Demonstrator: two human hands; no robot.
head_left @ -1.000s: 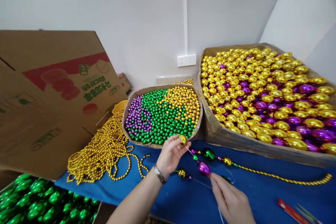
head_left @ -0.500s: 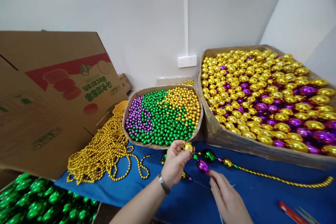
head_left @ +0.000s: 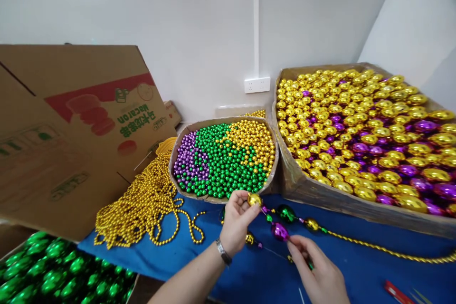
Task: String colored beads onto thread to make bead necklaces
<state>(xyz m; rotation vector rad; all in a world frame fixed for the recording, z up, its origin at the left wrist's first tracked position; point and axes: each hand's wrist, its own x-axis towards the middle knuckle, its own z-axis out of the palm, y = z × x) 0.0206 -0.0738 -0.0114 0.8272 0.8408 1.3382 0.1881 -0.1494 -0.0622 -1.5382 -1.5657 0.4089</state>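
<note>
My left hand (head_left: 235, 223), with a band at its wrist, pinches a shiny gold bead (head_left: 254, 199) between thumb and fingers. From there a strand leads to a large purple bead (head_left: 280, 232). At the lower end of that bead, my right hand (head_left: 318, 268) has its thumb and finger closed on the bead string. A small green bead (head_left: 311, 266) shows among the right fingers. Beyond lie a large green bead (head_left: 286, 213) and a gold bead (head_left: 311, 224) on a strand. Another gold bead (head_left: 250, 238) sits under my left hand, with thin thread running right.
A tub (head_left: 223, 196) of small purple, green and gold beads stands behind my hands. To its right is a big box (head_left: 320, 194) of gold and purple beads. Gold bead chains (head_left: 138, 209), a carton (head_left: 89, 152), green beads (head_left: 67, 270) and a red-handled tool (head_left: 397, 291) lie around.
The view has shifted slightly. My right hand has moved a little to the right with the purple bead, and a green bead now shows among its fingers. The left hand keeps its gold bead.
</note>
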